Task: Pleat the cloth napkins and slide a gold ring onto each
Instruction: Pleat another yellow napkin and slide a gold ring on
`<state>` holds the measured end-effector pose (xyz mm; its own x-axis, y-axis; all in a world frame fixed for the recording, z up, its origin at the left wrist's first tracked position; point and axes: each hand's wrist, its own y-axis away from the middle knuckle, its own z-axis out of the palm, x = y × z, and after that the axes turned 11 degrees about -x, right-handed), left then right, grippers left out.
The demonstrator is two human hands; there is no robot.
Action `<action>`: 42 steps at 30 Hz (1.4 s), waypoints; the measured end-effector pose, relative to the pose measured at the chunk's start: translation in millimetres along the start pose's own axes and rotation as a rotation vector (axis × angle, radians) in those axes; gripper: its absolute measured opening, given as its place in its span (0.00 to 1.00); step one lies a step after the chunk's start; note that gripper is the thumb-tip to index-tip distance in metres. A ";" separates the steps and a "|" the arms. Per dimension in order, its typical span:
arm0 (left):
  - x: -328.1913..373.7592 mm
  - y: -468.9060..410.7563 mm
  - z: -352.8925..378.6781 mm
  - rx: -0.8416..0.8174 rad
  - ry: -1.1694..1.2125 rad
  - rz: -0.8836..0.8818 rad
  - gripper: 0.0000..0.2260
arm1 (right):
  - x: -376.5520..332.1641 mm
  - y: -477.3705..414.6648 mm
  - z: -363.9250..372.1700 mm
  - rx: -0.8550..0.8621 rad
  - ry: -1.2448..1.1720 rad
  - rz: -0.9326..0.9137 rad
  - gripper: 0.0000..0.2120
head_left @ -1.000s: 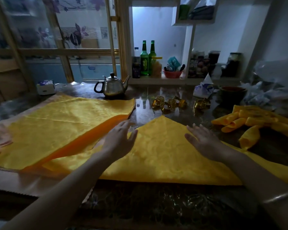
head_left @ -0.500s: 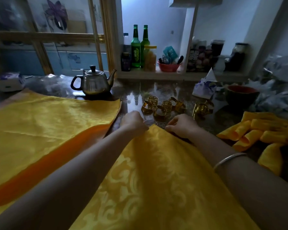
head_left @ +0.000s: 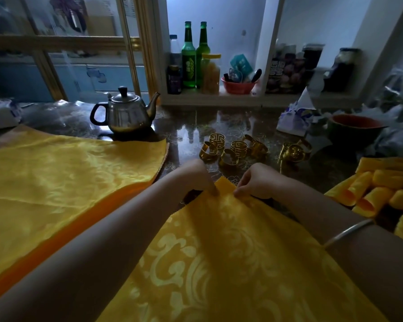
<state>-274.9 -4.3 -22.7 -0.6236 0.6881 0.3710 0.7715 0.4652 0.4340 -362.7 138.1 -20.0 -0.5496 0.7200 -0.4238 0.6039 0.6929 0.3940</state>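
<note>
Left hand (head_left: 196, 176): fingers curled, pinching the far corner of the yellow napkin (head_left: 219, 252). Right hand (head_left: 257, 181): pinches the same corner, just beside the left.

Napkin lies on a dark glossy table (head_left: 186, 129). Gold rings (head_left: 235, 149) sit just beyond it, teapot (head_left: 126, 115) and napkin stack (head_left: 68, 177) to the left, rolled napkins (head_left: 382, 189) to the right.

Forearms extended forward, converging.

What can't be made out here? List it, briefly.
Head view only:
- Napkin: near part cut off by the bottom edge; both arms cover its sides.
- Left hand and right hand: they pinch the far corner; their backs hide most fingers.
- Rings: count unclear, right cluster overlaps in dim light.
- Rolled napkins: cut off by the right edge.
</note>
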 end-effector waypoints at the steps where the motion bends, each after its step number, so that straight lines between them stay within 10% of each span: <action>1: -1.7 -0.5 -0.5 0.001 0.007 0.014 0.20 | 0.6 0.8 0.8 0.010 0.001 -0.014 0.07; 32: -9.8 14.2 -3.1 0.092 0.130 0.223 0.07 | 15.1 11.4 9.9 0.149 -0.128 -0.210 0.08; 42: -18.8 41.1 24.9 0.494 -0.094 0.420 0.02 | 24.7 24.8 23.0 0.374 -0.068 -0.312 0.06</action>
<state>-228.4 15.7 -32.3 -0.2605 0.9024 0.3432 0.9280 0.3321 -0.1687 -348.0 172.2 -39.4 -0.7058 0.4672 -0.5326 0.5891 0.8046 -0.0749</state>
